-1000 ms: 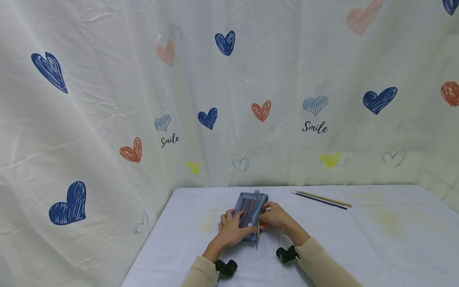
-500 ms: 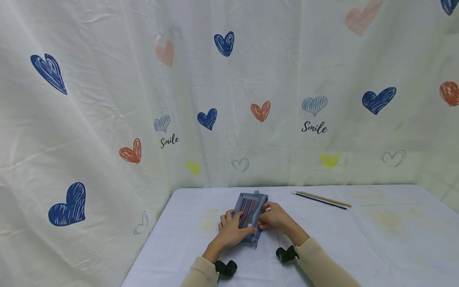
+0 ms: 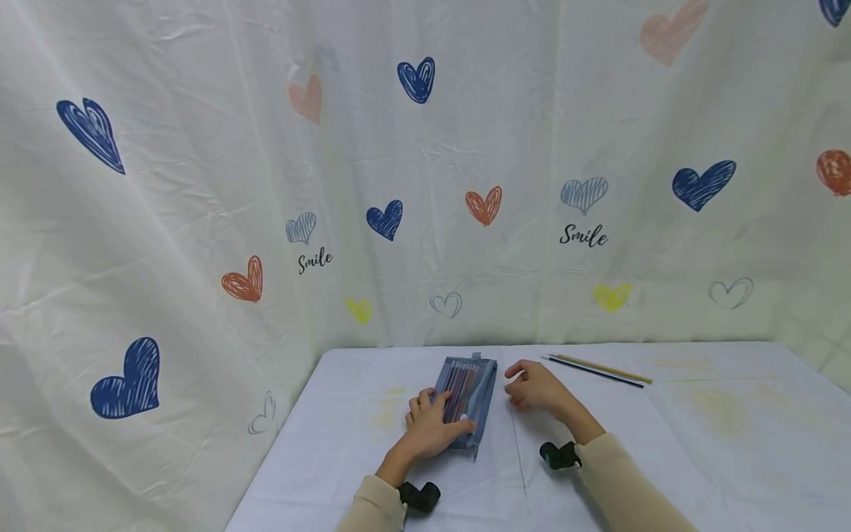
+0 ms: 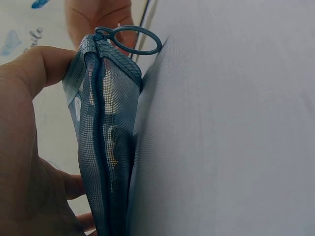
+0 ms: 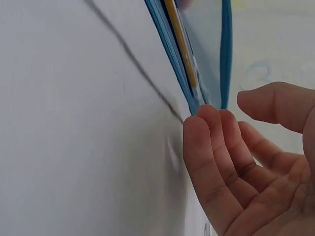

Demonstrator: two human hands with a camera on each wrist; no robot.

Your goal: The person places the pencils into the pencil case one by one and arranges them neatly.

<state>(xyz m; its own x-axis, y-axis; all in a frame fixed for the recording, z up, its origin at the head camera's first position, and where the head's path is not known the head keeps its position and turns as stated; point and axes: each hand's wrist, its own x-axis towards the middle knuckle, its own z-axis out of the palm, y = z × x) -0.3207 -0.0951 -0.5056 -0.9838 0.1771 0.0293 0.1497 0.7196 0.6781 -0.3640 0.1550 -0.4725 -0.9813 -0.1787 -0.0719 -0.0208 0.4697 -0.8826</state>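
A blue mesh pencil case (image 3: 486,391) lies on the table with several pencils (image 3: 459,383) showing through its front. My left hand (image 3: 428,427) holds it down by its near part, fingers spread over the left side and thumb toward the right edge. A zipper runs along the near end in the left wrist view, with a ring-shaped pull (image 4: 138,39). Just right of the case hovers my right hand (image 3: 540,386), its fingers loosely bent and holding nothing. Through the gaping side in the right wrist view, a yellow pencil (image 5: 183,46) is visible inside the case.
Farther right, a yellow pencil (image 3: 603,368) and a black pencil (image 3: 595,372) lie close together on the white-covered table (image 3: 665,458). A white curtain (image 3: 505,148) printed with hearts hangs behind the table's far edge.
A yellow pencil at the case's right edge has slipped inside and out of the head view. My right hand has then drawn away to the right. The left hand stays put.
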